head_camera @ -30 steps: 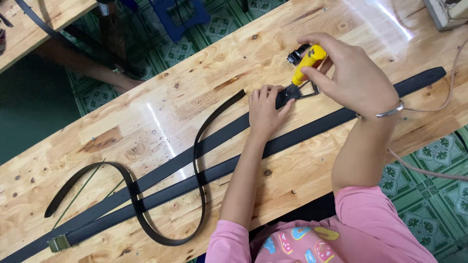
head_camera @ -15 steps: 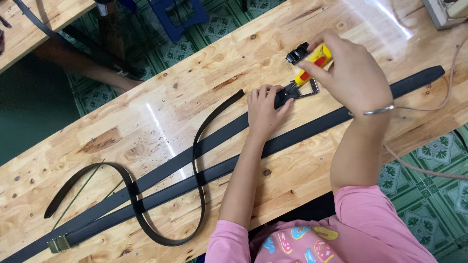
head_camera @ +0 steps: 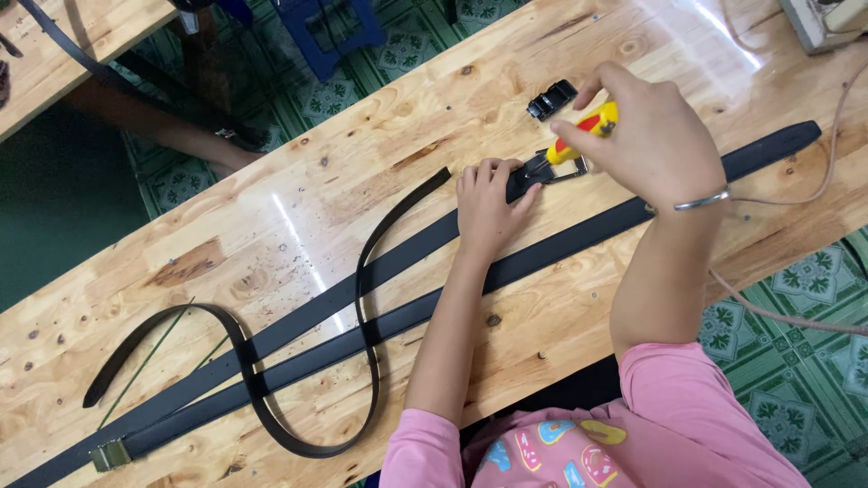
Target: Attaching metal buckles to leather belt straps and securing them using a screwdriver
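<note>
Two black belts (head_camera: 362, 280) lie side by side along a light wooden table (head_camera: 298, 194). A third belt (head_camera: 366, 361) curls over them in loops. My left hand (head_camera: 486, 206) presses flat on the upper belt next to its metal buckle (head_camera: 565, 167). My right hand (head_camera: 655, 136) grips a yellow and red screwdriver (head_camera: 583, 136), its tip down at the buckle. A thin bracelet circles my right wrist. A small black clip (head_camera: 551, 99) rests on the table just beyond the buckle.
A metal buckle (head_camera: 108, 455) ends the lower belt at the far left. A thin cable (head_camera: 787, 316) runs off the table's right edge. A grey device (head_camera: 827, 18) sits at the top right corner. Green patterned floor and a blue stool (head_camera: 330, 32) lie beyond.
My right hand has turned the screwdriver from raised to pointing down at the buckle. The small black clip left that hand and now lies on the table. My left hand stayed put.
</note>
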